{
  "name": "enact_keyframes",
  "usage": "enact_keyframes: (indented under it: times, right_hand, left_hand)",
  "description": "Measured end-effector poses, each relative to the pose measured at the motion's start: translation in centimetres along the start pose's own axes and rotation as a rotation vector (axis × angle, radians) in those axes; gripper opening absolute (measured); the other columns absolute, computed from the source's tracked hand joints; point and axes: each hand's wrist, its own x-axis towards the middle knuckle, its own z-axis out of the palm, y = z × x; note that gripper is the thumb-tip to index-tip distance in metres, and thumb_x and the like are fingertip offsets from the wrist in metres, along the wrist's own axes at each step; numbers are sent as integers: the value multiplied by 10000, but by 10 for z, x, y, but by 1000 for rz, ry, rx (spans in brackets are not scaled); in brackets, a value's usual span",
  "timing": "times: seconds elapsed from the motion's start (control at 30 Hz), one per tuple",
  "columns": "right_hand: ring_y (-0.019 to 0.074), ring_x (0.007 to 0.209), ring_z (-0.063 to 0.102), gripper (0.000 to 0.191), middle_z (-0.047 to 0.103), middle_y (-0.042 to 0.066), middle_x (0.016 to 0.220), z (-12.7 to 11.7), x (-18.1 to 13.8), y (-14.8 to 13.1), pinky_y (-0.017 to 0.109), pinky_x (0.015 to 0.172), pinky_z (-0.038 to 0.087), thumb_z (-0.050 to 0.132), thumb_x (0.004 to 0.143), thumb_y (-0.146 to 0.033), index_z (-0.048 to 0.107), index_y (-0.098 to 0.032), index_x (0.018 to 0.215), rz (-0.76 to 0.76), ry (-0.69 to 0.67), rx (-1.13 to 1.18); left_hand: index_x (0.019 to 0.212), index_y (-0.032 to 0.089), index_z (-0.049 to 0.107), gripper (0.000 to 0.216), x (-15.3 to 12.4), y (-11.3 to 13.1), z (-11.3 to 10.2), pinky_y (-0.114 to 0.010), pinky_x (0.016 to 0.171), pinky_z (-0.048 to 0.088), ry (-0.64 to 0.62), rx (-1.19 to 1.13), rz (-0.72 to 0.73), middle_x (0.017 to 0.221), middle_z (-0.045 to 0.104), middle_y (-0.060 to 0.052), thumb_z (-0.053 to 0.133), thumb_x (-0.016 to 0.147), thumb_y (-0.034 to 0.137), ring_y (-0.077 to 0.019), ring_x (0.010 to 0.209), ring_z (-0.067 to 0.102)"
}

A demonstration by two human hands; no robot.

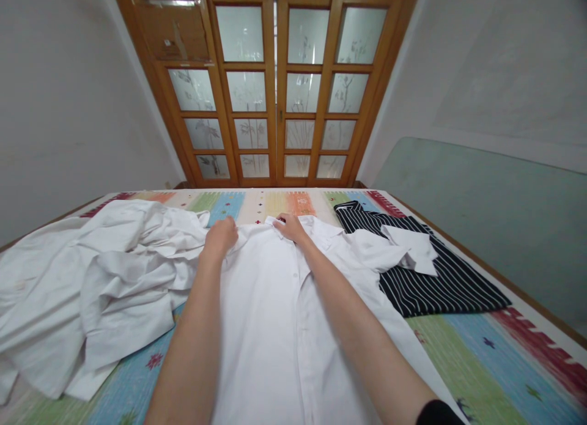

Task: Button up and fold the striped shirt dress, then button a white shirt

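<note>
A white short-sleeved shirt (261,315) lies spread out before me, its collar end away from me and its button front facing up. My left hand (222,235) is closed on the shirt's shoulder at the left. With bent fingers, my right hand (290,227) grips the collar near the middle of the neckline. The right sleeve (415,247) reaches out over folded black cloth with white stripes (440,290). My left forearm covers part of the shirt's left side.
Crumpled white garments (114,278) are heaped at the left. Beneath everything is a colourful patterned cover (481,345). Wooden doors with glass panes (275,88) stand beyond its far edge. A pale green panel (472,211) leans along the right wall.
</note>
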Motion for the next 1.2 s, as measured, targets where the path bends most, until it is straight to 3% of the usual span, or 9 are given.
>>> enact_keyframes:
  times: [0.13,0.43,0.67,1.03,1.2]
  right_hand:
    - [150,745,593,112,699,37,797,0,0,1,240,717,423,609,805,-205,703,-144,803,-2,2,6]
    - [149,736,589,108,699,41,785,-1,0,0,239,715,416,627,810,-213,702,-139,786,7,24,-19]
    - [151,732,589,111,693,43,772,-2,-2,-4,241,693,412,617,803,-210,688,-143,750,31,40,35]
    - [155,728,558,196,654,-1,756,2,0,1,244,703,429,585,667,-124,687,-171,828,88,41,44]
    - [154,735,551,230,625,-10,747,0,-1,2,251,714,434,607,645,-125,676,-177,858,72,52,72]
  left_hand:
    - [1131,158,595,276,-4,0,1,-340,789,496,101,12,-12,1035,685,-163,442,925,261,-282,994,658]
    - [1006,177,670,388,3,-15,-7,-368,786,495,96,113,77,1012,706,-158,453,915,486,-311,980,660]
    - [1123,92,598,411,9,-29,10,-431,737,500,132,343,270,1000,703,-216,327,983,367,-362,941,675]
    - [1059,77,658,409,27,-36,28,-458,716,514,87,381,381,931,705,-239,332,962,304,-359,863,691]
    - [994,75,676,301,29,-21,18,-470,833,467,242,368,446,994,670,-246,427,857,173,-360,1030,613]
